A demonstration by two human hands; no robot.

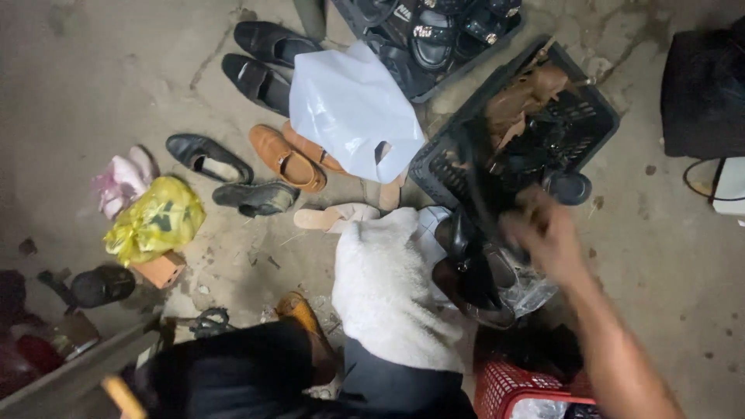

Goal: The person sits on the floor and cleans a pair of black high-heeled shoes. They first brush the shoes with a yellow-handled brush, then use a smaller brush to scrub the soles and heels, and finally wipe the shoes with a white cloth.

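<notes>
A stained concrete floor (116,70) is strewn with shoes around a black crate (466,155). The right hand (543,229), motion-blurred, reaches over dark shoes (473,264) beside the crate; whether its fingers grip anything cannot be told. The left hand is out of view.

1. I look straight down on a bare concrete floor (93,70), grey-brown, stained and cracked, with grit scattered across it.
2. The light is dim and uneven; the upper left of the floor reads brighter than the lower edges.
3. At the right edge I see a dark cushioned seat (702,93).
4. A grey plank (74,376) crosses the lower left corner.
</notes>
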